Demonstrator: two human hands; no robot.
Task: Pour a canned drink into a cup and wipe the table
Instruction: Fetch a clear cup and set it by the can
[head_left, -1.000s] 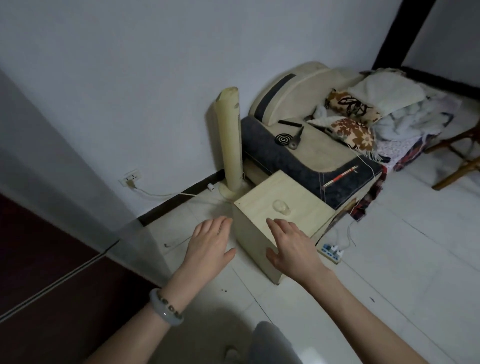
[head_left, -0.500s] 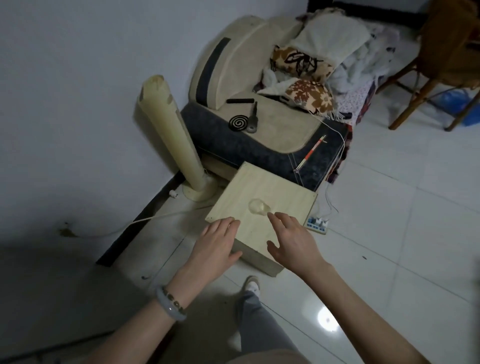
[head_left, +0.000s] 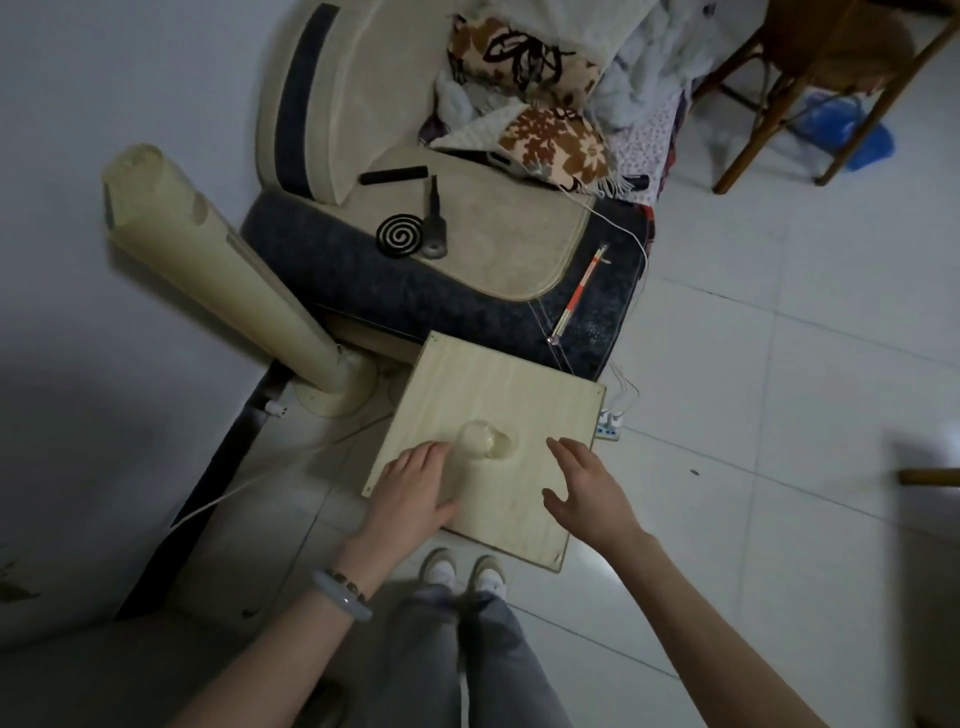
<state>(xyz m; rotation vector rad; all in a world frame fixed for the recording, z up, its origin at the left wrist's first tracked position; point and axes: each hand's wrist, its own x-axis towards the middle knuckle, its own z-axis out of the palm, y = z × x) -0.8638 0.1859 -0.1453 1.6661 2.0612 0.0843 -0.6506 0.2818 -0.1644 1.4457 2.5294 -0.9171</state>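
No legible text or labels, apparently, anywhere

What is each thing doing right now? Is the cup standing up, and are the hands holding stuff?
Clear cup: lying on its side on the wooden table.
Left hand: open, flat, holding nothing.
Right hand: open, holding nothing.
Tower fan: upright.
Power strip: plugs in.

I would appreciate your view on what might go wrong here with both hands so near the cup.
1. The clear cup lies on its side beside the left hand; a nudge may roll it off the wooden table.
2. A later spill could reach the power strip on the floor beside it.
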